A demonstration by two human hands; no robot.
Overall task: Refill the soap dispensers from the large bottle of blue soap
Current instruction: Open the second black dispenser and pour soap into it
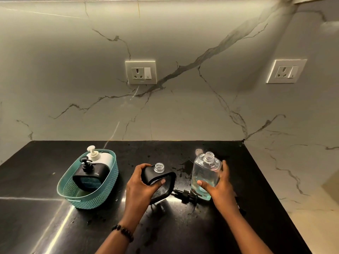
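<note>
- The black counter (183, 235) lies under both hands.
- A teal basket (102, 197), left of the left hand, holds a black dispenser (91, 177) and a white dispenser (104, 157).
- The right hand (218, 187) grips the uncapped clear bottle (204, 173), blue soap low inside.
- The left hand (141, 186) clamps an open, tilted black dispenser (161, 182).
- A black pump (185, 195) lies between the hands.

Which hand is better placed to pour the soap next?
Right, probably: the right hand already grips the clear, uncapped bottle of blue soap, while the left hand holds the open black dispenser.
</note>
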